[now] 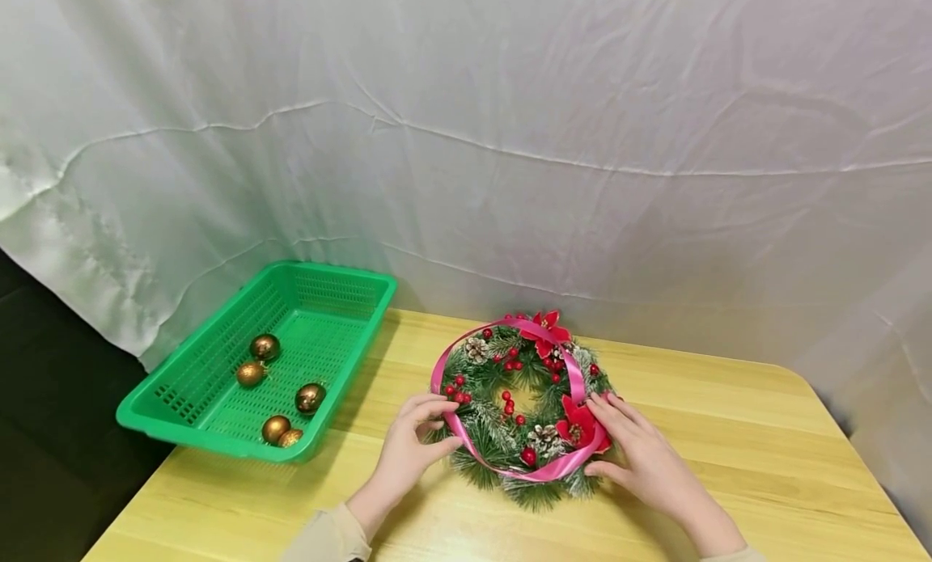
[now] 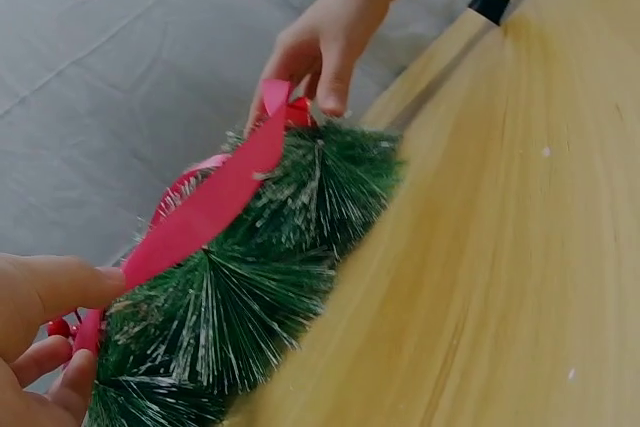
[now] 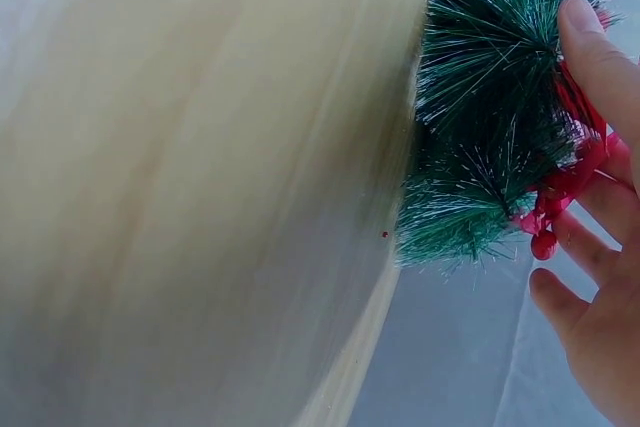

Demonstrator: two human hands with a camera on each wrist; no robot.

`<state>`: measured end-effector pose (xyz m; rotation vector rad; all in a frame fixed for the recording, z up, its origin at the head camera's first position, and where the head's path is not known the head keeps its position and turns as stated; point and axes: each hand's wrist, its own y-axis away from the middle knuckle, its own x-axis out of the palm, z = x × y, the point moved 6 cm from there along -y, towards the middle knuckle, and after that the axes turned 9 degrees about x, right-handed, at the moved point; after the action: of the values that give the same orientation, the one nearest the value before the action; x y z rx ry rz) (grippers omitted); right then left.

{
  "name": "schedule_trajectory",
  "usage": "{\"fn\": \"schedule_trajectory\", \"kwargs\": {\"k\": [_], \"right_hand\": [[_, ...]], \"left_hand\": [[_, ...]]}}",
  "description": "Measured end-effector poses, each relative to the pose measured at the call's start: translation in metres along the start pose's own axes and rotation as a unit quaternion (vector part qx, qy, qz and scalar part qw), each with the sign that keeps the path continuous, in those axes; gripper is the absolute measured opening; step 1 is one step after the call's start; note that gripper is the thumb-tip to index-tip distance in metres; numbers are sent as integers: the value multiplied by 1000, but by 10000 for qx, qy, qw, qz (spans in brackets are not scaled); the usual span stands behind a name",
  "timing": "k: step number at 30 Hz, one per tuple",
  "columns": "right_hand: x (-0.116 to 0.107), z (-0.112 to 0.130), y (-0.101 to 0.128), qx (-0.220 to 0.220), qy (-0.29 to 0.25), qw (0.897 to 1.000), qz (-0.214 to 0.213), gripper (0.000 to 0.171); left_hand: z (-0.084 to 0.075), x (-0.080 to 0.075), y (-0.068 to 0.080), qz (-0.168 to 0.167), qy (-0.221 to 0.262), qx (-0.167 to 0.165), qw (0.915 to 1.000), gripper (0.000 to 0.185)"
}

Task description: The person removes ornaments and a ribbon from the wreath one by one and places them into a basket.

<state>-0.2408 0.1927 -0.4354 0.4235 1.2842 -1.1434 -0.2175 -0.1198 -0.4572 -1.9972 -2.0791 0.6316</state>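
A green pine wreath point(image 1: 510, 433) with red berries, pine cones and red flowers lies flat on the wooden table point(image 1: 728, 433). A pink ribbon point(image 1: 561, 466) loops loosely over it. My left hand point(image 1: 440, 424) pinches the ribbon at the wreath's left edge; in the left wrist view, the left hand point(image 2: 90, 327) has its thumb pressed on the ribbon point(image 2: 210, 202). My right hand point(image 1: 593, 434) rests on the wreath's right side with straight fingers on the red flower and the thumb at the outer edge. Up close, the right hand point(image 3: 570, 147) is spread against the wreath point(image 3: 490, 97).
A green plastic basket point(image 1: 218, 445) sits at the table's left corner, partly over the edge, with several gold ball ornaments point(image 1: 251, 373) inside. A white sheet point(image 1: 510, 141) hangs behind the table. Bare tabletop lies to the right and front of the wreath.
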Motion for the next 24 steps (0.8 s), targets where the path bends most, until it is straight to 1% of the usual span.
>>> {"fn": "schedule_trajectory", "kwargs": {"k": [3,6,9,11,15,17,18,20,22,24], "right_hand": [[0,0,0,10,-17,10000,-8,90],[0,0,1,13,5,10000,-23,90],[0,0,1,37,13,10000,-19,90],[0,-1,1,48,4,10000,-20,90],[1,-1,1,52,-13,10000,-10,90],[2,-1,1,44,-29,10000,-4,90],[2,-1,1,43,-41,10000,-2,90],[2,-1,1,44,-61,10000,0,90],[2,-1,1,48,-84,10000,-7,90],[1,0,1,49,-101,9999,-12,90]], "left_hand": [[1,2,0,159,-255,52,9995,41],[4,3,0,261,-510,45,9984,30],[6,1,-1,286,-673,-23,9973,18],[6,-1,-3,236,-704,-89,9972,14],[5,-7,-6,-33,-438,-332,9985,12],[2,-11,-7,-203,-288,-344,9988,13],[0,-13,-8,-280,-238,-307,9989,13],[-15,-17,-10,-376,-256,-202,9988,13],[-29,-20,-14,-450,-285,4,9986,11],[-41,-22,-18,-511,-333,67,9981,11]]}}
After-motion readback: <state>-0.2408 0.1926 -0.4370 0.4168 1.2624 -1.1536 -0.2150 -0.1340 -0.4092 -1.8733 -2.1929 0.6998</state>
